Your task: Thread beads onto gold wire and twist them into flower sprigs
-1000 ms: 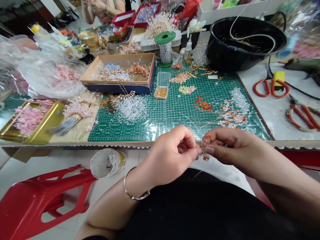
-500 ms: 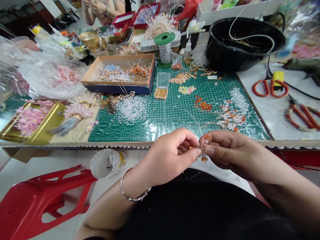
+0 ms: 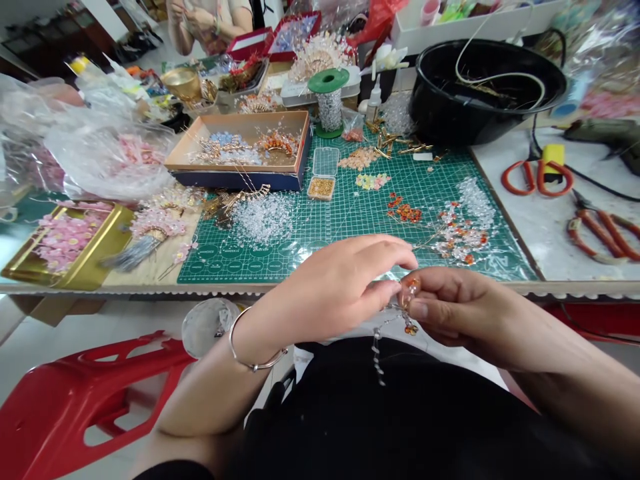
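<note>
My right hand (image 3: 455, 310) is closed, its thumb and fingers pinching a small beaded wire spray (image 3: 411, 329) of orange and clear beads. A strand of clear beads (image 3: 377, 353) dangles from it in front of my dark clothing. My left hand (image 3: 345, 283) is just left of the spray, fingers stretched out and thumb apart from them, its fingertips close to the piece; whether they touch it I cannot tell. Beyond my right hand, finished-looking orange and clear bead sprays (image 3: 460, 233) lie on the green cutting mat (image 3: 350, 223), beside loose orange beads (image 3: 406, 212).
Clear beads (image 3: 263, 217), a small lidded box of gold beads (image 3: 321, 188) and an open cardboard box (image 3: 240, 177) stand on the mat's left. A green spool (image 3: 328, 81) and black basin (image 3: 485, 100) are behind. Red-handled scissors (image 3: 537, 177) and pliers (image 3: 600, 233) lie right.
My left hand has loosened its pinch, its fingers lifting and straightening. The clear bead strand now hangs below the spray. My right hand keeps its hold in nearly the same place.
</note>
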`<state>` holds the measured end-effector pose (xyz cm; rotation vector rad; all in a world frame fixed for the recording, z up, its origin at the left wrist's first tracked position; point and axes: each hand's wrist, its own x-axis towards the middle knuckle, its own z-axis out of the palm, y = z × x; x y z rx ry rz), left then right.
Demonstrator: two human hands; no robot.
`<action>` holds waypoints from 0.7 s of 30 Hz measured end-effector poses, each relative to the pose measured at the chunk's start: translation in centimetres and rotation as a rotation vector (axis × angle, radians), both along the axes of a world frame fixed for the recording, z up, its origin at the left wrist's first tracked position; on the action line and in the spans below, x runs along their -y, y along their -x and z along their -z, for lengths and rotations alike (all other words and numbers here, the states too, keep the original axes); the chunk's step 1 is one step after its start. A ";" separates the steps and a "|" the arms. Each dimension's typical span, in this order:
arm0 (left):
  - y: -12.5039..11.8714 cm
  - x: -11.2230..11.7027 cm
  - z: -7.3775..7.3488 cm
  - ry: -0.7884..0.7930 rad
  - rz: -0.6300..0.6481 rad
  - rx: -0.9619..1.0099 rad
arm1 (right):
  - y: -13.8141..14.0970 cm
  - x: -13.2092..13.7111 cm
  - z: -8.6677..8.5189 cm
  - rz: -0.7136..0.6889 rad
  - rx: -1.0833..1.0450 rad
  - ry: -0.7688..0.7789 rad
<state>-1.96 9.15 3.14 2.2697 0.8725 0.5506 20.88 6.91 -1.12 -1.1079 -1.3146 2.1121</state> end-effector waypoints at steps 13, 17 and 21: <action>-0.2 1.6 -0.2 -0.163 -0.078 -0.184 | 0.1 0.0 -0.2 0.050 0.122 -0.076; -0.5 1.9 0.1 -0.138 -0.100 -0.197 | 0.4 0.1 -0.9 0.043 0.142 -0.107; -0.9 2.2 0.5 -0.045 -0.160 -0.111 | 0.7 0.0 -1.5 0.056 0.190 -0.114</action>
